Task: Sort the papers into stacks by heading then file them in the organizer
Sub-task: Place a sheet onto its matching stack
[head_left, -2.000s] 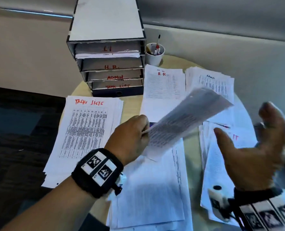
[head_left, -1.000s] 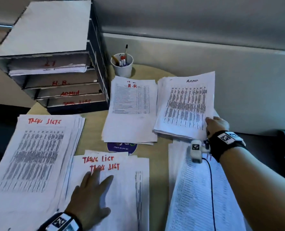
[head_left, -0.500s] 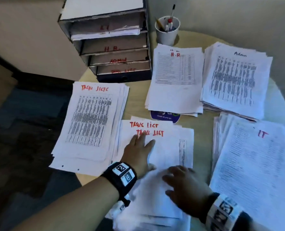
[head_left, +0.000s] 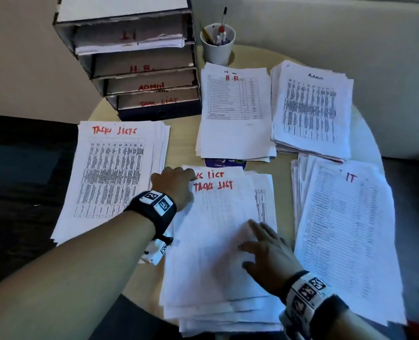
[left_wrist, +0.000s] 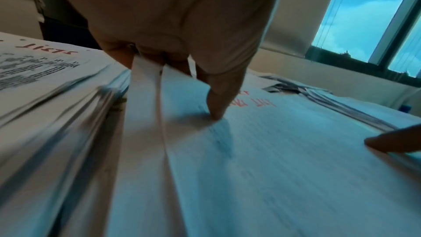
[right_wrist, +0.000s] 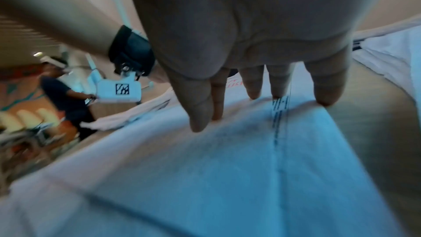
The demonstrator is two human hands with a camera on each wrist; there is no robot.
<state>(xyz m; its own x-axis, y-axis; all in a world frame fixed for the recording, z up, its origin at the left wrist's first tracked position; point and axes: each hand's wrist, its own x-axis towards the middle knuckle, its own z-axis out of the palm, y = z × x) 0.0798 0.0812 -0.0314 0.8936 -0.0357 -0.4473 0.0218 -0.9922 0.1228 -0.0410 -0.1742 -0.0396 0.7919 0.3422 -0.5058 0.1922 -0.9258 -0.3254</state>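
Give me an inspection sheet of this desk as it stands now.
Surface: round table, mostly under paper.
Job's things: organizer, trays marked IT, H.R., Admin, Task List; stacks headed Task Lists, H.R., Admin, IT; unsorted pile at front, top sheet Task List.
Clutter: pen cup; blue sticker under H.R. stack.
Hands: left hand and right hand both rest on the pile.
Cables: nothing seen.
Surroundings: window; another person behind.
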